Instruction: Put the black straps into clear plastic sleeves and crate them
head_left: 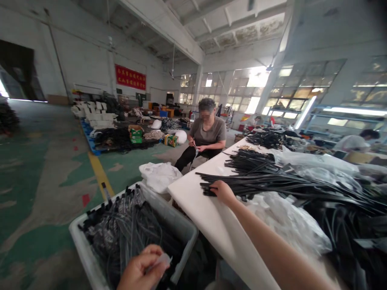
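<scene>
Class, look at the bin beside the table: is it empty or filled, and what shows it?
Filled, not empty: dark strips lie heaped in the bin, some ends reaching its rim; their depth is hidden.

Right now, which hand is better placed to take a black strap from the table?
Probably the right hand: its fingers are at the ends of black straps on the white table. The left hand is by the bin, its grip on a translucent piece.

Here at the clock's hub sits a co-worker [211,135] in a grey-brown top, head bowed! Up at ten o'clock hangs a red banner [130,76], a yellow floor line [98,171] runs past half past eight, and a lit tube [305,112] slants at half past two!
</scene>
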Motion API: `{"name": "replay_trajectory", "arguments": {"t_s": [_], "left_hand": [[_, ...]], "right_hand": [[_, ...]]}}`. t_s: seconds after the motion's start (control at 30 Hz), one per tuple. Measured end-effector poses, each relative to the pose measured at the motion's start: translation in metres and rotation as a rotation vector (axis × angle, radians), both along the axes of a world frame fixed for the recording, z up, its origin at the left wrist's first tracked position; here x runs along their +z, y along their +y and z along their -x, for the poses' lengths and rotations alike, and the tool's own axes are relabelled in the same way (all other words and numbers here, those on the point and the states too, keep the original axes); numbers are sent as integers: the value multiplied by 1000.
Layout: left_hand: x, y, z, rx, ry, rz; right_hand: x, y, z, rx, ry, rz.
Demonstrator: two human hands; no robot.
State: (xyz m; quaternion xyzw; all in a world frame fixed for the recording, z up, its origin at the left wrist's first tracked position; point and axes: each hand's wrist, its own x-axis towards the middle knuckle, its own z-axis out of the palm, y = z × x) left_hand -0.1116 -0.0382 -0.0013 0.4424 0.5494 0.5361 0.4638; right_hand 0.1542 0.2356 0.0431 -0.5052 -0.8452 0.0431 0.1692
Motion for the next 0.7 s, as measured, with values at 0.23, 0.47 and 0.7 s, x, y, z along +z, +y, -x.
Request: {"name": "replay_trajectory", "arguments": {"t_s": [0.23,0.47,0.7], "left_hand": [[6,-6,-10,127,-145,138],[12,-2,-15,90,25,0],[22,-2,-23,134,8,53]], "right_hand": [[-3,-26,0,10,71,-271],[11,-166,36,570,7,-271],[3,-195,44,626,84,-43]]}}
